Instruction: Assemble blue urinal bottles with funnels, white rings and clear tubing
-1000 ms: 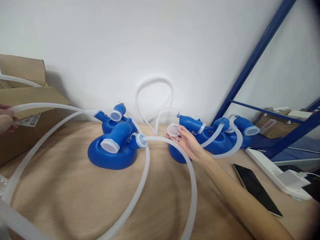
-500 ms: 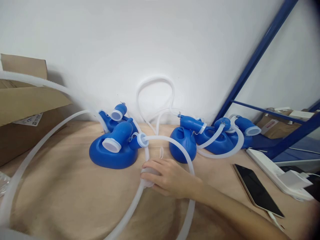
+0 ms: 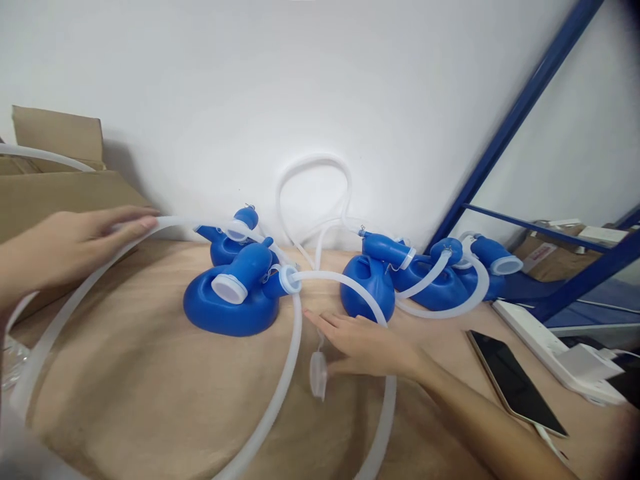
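Note:
My left hand [image 3: 95, 241] is closed on a translucent white hose [image 3: 183, 224], pinching it between thumb and fingers at the left. My right hand [image 3: 367, 343] is over the table with its fingers stretched forward and its thumb apart. Beside the thumb is a clear plastic cap [image 3: 318, 377] on a thin strap, tilted on edge and slightly blurred; whether the thumb touches it I cannot tell. Left of this hand lies a blue plastic urinal bottle [image 3: 230, 320], with a white-rimmed blue funnel [image 3: 249, 267] resting over it. A hose runs from the bottle's white neck cap [image 3: 289, 279].
More blue bottles [image 3: 367, 293] with hoses stand along the wall to the right. An open cardboard box [image 3: 65, 193] is at the left. A phone [image 3: 515, 380] and a white power strip [image 3: 540, 347] lie right, near a blue metal rack [image 3: 520, 113].
My left hand has come into view and holds the hose at the left. My right hand has moved slightly right and opened, leaving the clear cap beside its thumb.

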`<state>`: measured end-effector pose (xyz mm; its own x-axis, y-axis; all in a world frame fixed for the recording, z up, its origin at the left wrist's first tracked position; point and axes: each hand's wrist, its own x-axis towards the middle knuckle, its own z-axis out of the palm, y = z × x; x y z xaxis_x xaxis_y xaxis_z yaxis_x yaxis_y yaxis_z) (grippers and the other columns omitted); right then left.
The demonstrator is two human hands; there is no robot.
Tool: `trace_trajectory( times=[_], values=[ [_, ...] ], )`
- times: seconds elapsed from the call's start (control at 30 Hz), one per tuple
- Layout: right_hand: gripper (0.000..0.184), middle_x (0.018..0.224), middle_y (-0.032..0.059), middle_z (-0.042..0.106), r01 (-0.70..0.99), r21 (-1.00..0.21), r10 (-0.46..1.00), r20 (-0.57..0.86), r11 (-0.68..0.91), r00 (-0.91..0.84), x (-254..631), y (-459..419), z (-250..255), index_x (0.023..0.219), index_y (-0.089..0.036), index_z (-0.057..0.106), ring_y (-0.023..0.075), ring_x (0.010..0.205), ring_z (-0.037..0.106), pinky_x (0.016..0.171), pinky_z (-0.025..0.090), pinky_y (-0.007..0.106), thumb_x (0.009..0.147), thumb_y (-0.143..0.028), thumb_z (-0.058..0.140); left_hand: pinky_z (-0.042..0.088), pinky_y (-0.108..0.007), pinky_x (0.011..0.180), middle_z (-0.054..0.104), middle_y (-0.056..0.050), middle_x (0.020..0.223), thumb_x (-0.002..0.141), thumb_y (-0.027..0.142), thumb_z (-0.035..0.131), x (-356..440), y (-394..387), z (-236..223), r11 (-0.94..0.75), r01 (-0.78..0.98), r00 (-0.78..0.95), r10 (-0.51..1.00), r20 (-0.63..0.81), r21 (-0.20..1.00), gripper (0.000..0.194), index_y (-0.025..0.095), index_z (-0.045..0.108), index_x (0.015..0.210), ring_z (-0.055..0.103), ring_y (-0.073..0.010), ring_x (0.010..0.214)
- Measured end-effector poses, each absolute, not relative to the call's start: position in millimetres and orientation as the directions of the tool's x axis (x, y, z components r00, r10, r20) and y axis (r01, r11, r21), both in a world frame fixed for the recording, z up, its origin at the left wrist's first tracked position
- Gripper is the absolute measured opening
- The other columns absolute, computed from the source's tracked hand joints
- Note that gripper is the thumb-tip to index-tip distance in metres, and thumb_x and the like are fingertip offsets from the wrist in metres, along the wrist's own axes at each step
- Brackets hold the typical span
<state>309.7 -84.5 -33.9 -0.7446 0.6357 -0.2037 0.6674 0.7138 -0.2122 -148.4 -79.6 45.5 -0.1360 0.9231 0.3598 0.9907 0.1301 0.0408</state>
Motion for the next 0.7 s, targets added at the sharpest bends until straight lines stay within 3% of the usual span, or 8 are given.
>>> trace_trajectory(
  times=[0.1,0.17,0.23,0.33,0.47,0.57,0.7],
  values=[
    [0.109,0.151,0.0141,0.059,0.659,-0.361,0.696,-0.036,0.66,-0.717,298,-96,-7,0.168,-0.027,0.024,0.0367,0.136,0.058,0.107,0.051,0.05,0.082,-0.064,0.078,0.053,-0.041,0.088,0.077,-0.005,0.105,0.083,0.081,0.029,-121,-71,44,0.115,0.99,-0.13,0.965,0.228,0.076,0.087,0.024,0.072,0.132,0.07,-0.0322,0.097],
    [0.097,0.157,0.0095,0.053,0.61,-0.404,0.709,0.162,0.682,-0.686,282,-101,14,0.166,-0.033,0.029,0.0327,0.145,0.05,0.116,0.044,0.048,0.087,-0.066,0.072,0.052,-0.04,0.083,0.077,-0.006,0.104,0.081,0.072,0.029,-112,-71,45,0.02,0.997,-0.038,0.959,0.28,0.069,0.081,0.024,0.073,0.13,0.069,-0.0312,0.094],
    [0.085,0.16,0.0069,0.05,0.583,-0.477,0.738,0.253,0.658,-0.626,260,-101,29,0.166,-0.037,0.029,0.0303,0.148,0.046,0.12,0.04,0.049,0.094,-0.071,0.059,0.052,-0.041,0.085,0.076,-0.007,0.114,0.081,0.061,0.029,-109,-72,43,-0.071,0.996,0.047,0.929,0.368,0.05,0.076,0.022,0.072,0.129,0.069,-0.0311,0.098],
    [0.081,0.167,0.0083,0.037,0.576,-0.543,0.761,0.204,0.611,-0.615,225,-92,30,0.166,-0.046,0.021,0.0387,0.157,0.031,0.122,0.031,0.066,0.095,-0.08,0.044,0.051,-0.044,0.097,0.071,-0.01,0.126,0.085,0.055,0.03,-109,-71,37,-0.154,0.987,0.123,0.895,0.429,0.036,0.072,0.02,0.067,0.136,0.066,-0.0324,0.11],
    [0.088,0.176,0.0085,0.01,0.571,-0.549,0.748,0.161,0.61,-0.645,189,-75,0,0.161,-0.05,0.031,0.0504,0.16,0.01,0.119,0.021,0.079,0.084,-0.084,0.058,0.05,-0.042,0.096,0.071,-0.004,0.132,0.094,0.067,0.028,-96,-69,28,-0.14,0.99,0.122,0.926,0.357,0.024,0.072,0.03,0.058,0.149,0.068,-0.0316,0.109],
    [0.094,0.171,0.0185,0.015,0.592,-0.423,0.72,0.279,0.686,-0.635,175,-65,-20,0.156,-0.035,0.041,0.0531,0.159,0.011,0.119,0.013,0.082,0.078,-0.072,0.078,0.049,-0.04,0.084,0.075,-0.004,0.125,0.094,0.073,0.03,-81,-70,26,-0.024,0.999,0.035,0.964,0.265,-0.045,0.071,0.033,0.064,0.141,0.07,-0.0344,0.104],
    [0.055,0.162,0.0228,0.031,0.578,-0.309,0.655,0.393,0.755,-0.646,173,-57,-29,0.141,-0.023,0.052,0.0425,0.157,0.027,0.124,0.018,0.073,0.093,-0.038,0.073,0.049,-0.039,0.085,0.068,-0.005,0.14,0.1,0.052,0.024,-80,-68,23,-0.018,0.998,0.034,0.961,0.276,-0.061,0.061,0.029,0.067,0.136,0.066,-0.0331,0.115]
  ],
)
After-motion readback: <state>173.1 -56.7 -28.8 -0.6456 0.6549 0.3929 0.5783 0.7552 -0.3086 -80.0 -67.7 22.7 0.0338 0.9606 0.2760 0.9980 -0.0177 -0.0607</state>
